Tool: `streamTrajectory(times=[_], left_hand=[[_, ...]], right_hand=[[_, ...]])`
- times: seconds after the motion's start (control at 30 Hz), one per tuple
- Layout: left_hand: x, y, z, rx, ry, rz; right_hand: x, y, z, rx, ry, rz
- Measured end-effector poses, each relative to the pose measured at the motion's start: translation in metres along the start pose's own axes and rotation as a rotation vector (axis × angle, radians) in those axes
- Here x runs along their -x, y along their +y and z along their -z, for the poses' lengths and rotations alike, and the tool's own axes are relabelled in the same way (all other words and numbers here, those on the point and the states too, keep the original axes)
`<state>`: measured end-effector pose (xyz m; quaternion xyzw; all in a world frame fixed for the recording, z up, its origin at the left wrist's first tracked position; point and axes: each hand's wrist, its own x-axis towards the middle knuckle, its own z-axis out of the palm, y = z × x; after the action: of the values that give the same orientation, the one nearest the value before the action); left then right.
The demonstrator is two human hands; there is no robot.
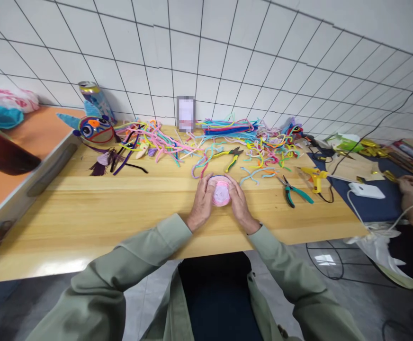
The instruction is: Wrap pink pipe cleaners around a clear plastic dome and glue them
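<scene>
Between my two hands is a round pink and lilac piece, cup-like in outline, made of coiled fuzzy strands. My left hand wraps its left side, and my right hand closes around its right side. Some fingertips are hidden behind it. Just beyond my hands lie yellow-handled pliers among loose pipe cleaners. To the right are teal-handled pliers and a yellow glue gun.
A bundle of blue pipe cleaners lies along the wall. At the left stand a drink can and a colourful one-eyed figure. Another person's hand shows at the right, near a white power bank.
</scene>
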<state>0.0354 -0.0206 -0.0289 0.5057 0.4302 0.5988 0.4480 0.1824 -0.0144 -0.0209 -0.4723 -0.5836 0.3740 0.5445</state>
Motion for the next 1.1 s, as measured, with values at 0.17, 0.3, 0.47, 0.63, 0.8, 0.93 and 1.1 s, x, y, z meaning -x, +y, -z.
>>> streamTrajectory(times=[0.17, 0.3, 0.47, 0.63, 0.8, 0.93, 1.1], left_hand=[[-0.002, -0.004, 0.006, 0.007, 0.020, -0.012], [-0.014, 0.004, 0.015, -0.061, 0.078, -0.100], [-0.013, 0.023, 0.026, -0.164, 0.192, -0.134], [0.051, 0.040, 0.022, -0.335, 0.088, -0.224], [0.083, 0.037, 0.015, -0.352, -0.096, -0.011], [0.071, 0.038, 0.010, -0.241, 0.032, 0.072], [0.050, 0.043, -0.012, -0.165, 0.126, 0.052]], right_hand=[[-0.004, 0.003, 0.001, -0.062, 0.076, -0.005], [-0.019, 0.010, 0.013, -0.116, 0.213, 0.018], [-0.029, 0.010, 0.021, -0.142, 0.235, 0.025], [-0.013, -0.001, 0.023, -0.120, 0.058, -0.010], [-0.002, -0.001, 0.036, -0.152, -0.214, -0.101], [0.004, -0.001, 0.052, -0.176, -0.433, -0.171], [0.001, -0.011, 0.062, -0.277, -0.556, -0.197]])
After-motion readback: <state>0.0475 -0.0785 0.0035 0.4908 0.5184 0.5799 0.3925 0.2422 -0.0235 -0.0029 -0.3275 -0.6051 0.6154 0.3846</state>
